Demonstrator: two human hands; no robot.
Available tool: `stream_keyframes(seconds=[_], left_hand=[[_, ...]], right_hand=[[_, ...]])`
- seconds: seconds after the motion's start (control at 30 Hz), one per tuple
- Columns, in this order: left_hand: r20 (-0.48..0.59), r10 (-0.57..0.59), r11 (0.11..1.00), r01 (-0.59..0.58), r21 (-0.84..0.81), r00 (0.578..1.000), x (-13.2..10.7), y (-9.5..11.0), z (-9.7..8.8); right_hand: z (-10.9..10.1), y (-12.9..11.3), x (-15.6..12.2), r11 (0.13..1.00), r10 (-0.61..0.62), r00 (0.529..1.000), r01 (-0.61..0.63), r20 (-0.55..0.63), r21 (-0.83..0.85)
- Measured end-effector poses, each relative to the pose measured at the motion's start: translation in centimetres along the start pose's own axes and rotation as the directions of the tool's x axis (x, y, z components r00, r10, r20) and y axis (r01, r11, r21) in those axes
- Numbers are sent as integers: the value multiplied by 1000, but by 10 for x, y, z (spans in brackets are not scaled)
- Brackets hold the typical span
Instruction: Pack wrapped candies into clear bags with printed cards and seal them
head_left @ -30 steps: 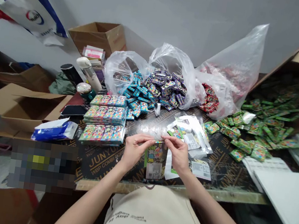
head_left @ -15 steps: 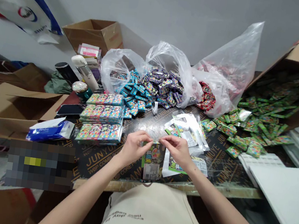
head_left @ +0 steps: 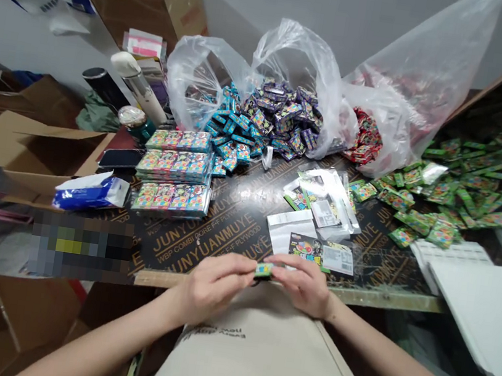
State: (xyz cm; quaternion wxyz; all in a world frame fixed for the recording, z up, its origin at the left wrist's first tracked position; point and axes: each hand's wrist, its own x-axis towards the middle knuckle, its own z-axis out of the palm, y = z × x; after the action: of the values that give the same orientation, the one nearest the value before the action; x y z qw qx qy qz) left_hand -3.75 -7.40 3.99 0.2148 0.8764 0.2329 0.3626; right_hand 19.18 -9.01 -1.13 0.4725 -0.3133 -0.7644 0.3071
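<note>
My left hand (head_left: 214, 282) and my right hand (head_left: 305, 283) meet at the table's front edge, both pinched on a small colourful packet (head_left: 264, 269) seen edge-on between the fingertips. Just beyond my right hand lie a printed packet (head_left: 322, 254) and a white pouch (head_left: 286, 230) on the dark table (head_left: 226, 234). Three stacks of filled packs (head_left: 175, 171) stand to the left.
Clear plastic bags hold blue sachets (head_left: 227, 141), purple sachets (head_left: 283, 121) and red sachets (head_left: 364, 145) at the back. Green sachets (head_left: 441, 196) spill from a box on the right. Empty pouches (head_left: 324, 201), a tissue pack (head_left: 92, 190), cardboard boxes (head_left: 36, 151) and white sheets (head_left: 481, 307) surround the work area.
Both hands drew back toward my body to the table's front edge, tilting the packet from upright to edge-on. The view has tipped downward.
</note>
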Motion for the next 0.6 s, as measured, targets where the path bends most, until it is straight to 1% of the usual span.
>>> stream_keyframes(seconds=[0.07,0.1,0.2,0.3,0.37,0.43,0.47,0.5,0.53,0.57,0.6], left_hand=[[-5,5,999,-4,48,1000,-10,7,4],[-11,-2,998,3,68,1000,-13,8,5],[-32,-20,995,23,94,999,-14,7,9],[-54,-49,996,53,65,997,-11,2,11],[-86,-100,994,102,28,991,-6,-2,12],[-120,-165,986,164,-21,979,0,-8,12],[-131,-194,981,190,-46,972,4,-10,12],[-132,-218,975,211,-64,967,8,-13,12],[-124,-235,971,228,-72,964,11,-15,11],[-108,-247,968,240,-72,963,14,-17,10],[-95,-251,967,245,-69,963,16,-19,10]], right_hand=[[3,2,-12,999,-49,999,49,13,0],[6,3,-16,999,-45,999,45,4,-5],[12,6,-21,1000,23,999,-23,-25,-12],[10,4,-14,997,60,998,-59,-10,45],[2,8,-2,990,120,992,-117,-37,74],[-12,24,13,981,192,972,-190,-133,24],[-20,37,21,973,217,959,-228,-185,-42],[-28,53,28,953,234,950,-267,-208,-146],[-35,70,34,912,259,948,-303,-185,-277],[-41,87,39,856,310,942,-337,-132,-392],[-45,104,42,806,362,928,-359,-87,-471]])
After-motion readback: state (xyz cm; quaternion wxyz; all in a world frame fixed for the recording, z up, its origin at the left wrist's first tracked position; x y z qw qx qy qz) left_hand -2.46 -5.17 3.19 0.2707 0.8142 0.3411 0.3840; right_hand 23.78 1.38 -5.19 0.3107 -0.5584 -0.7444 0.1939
